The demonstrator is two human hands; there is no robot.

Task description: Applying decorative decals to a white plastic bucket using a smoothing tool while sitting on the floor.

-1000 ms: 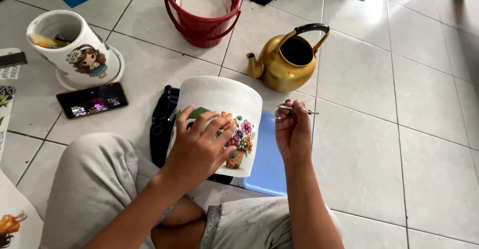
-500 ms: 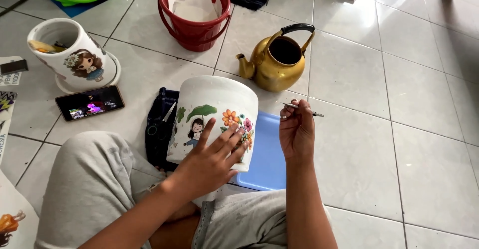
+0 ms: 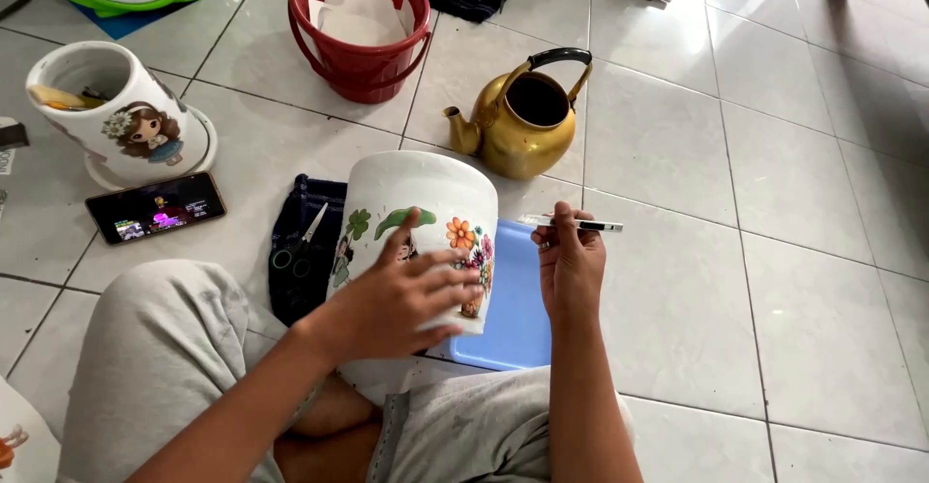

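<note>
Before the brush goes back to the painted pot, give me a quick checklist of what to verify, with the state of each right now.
1. Pot steady: ok. The left hand lies flat on the side of the white pot, which is propped on the lap.
2. Brush grip: ok. The right hand pinches the thin brush at the fingertips, apart from the pot.
3. Paint on the tip: cannot tell, too small.
4. Painted flowers uncovered: ok, just beyond the left fingers.
5. Room at the right elbow: ok. The gold kettle stands beyond the pot, apart from both hands.
6. Scissors: ok, lying on the dark cloth, untouched.
</note>
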